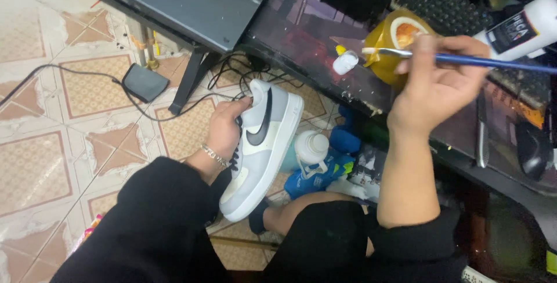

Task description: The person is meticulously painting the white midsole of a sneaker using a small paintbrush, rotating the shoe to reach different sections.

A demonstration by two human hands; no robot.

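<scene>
My left hand (225, 131) grips a grey and white sneaker (262, 149) with a black side mark, holding it by the opening above my knee. My right hand (432, 83) holds a blue-handled paintbrush (464, 60) level over the dark desk (301, 33). The brush's metal ferrule ends in a white-loaded tip (346, 62) beside a yellow jar (397, 42). A silver bracelet circles my left wrist.
A white bottle (525, 28) lies on the desk at the upper right, near a black keyboard (441, 4). A knife (481, 129) and a black mouse (531, 147) rest further right. On the tiled floor sit a white-capped bottle (311, 149), blue packaging, cables and a black power adapter (145, 82).
</scene>
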